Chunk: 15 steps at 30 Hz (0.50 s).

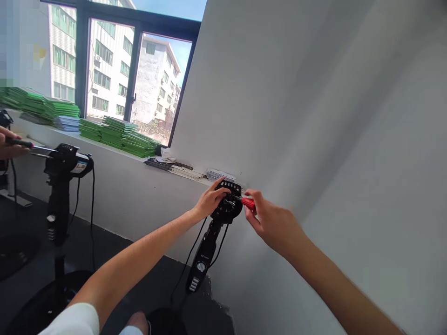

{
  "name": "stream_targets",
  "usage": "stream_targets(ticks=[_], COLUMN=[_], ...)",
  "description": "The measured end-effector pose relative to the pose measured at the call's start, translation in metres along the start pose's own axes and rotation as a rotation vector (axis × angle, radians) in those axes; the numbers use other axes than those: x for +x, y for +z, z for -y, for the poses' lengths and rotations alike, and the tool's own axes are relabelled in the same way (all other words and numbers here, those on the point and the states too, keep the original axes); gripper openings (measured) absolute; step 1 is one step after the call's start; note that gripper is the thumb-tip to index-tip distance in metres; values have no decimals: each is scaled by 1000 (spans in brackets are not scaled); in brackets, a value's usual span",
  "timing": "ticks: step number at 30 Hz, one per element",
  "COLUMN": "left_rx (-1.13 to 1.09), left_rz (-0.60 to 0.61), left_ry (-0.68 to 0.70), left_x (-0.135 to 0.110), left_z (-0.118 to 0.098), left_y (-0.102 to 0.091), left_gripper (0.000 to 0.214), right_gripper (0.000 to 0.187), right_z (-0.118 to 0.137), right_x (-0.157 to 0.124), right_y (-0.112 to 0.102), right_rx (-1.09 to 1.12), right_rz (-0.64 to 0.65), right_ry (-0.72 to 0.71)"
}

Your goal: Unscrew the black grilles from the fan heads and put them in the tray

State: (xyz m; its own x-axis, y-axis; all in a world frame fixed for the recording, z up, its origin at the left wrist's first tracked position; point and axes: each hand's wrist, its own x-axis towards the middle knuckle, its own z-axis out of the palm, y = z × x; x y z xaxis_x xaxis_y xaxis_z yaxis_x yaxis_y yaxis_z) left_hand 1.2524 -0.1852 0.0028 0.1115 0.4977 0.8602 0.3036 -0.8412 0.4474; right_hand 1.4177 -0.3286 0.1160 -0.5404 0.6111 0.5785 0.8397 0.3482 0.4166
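In front of me stands a black pedestal fan without its blades, its motor head (228, 215) turned towards me. My left hand (211, 197) grips the left side of the head, with fingers laid over its rim and face. A screwdriver with a red handle (248, 203) is held in my right hand (267, 218); its tip points left at the front of the motor head. Fingers partly cover that front, so the exact contact point is hard to see. Below the head, the fan's control column (202, 260) leans, with a round knob and several buttons.
At left, another person's hand (10, 146) holds a screwdriver against a second black fan (68, 163). Stacks of green packets (118, 132) line the windowsill. Flat strips (185, 173) and a grey stack (220, 175) lie on the ledge. A wall (331, 153) rises close on the right.
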Motion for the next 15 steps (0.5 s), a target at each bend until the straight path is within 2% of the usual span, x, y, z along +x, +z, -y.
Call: stream_targets(ticks=[2, 6, 10, 15], left_rx=[10, 57, 159, 204], left_rz=[7, 39, 82, 88], left_ry=[-3, -39, -92, -103], left_x=[0, 5, 11, 12], left_z=[-2, -7, -16, -24], left_y=[0, -4, -9, -11], left_gripper=[28, 28, 25, 22], right_gripper=[36, 50, 41, 19], right_z=[4, 12, 10, -3], right_x=[0, 3, 10, 12], right_y=[-4, -12, -17, -23], right_rx=[-107, -351, -243, -124], right_rz=[16, 19, 49, 82], right_ry=[-6, 93, 81, -94])
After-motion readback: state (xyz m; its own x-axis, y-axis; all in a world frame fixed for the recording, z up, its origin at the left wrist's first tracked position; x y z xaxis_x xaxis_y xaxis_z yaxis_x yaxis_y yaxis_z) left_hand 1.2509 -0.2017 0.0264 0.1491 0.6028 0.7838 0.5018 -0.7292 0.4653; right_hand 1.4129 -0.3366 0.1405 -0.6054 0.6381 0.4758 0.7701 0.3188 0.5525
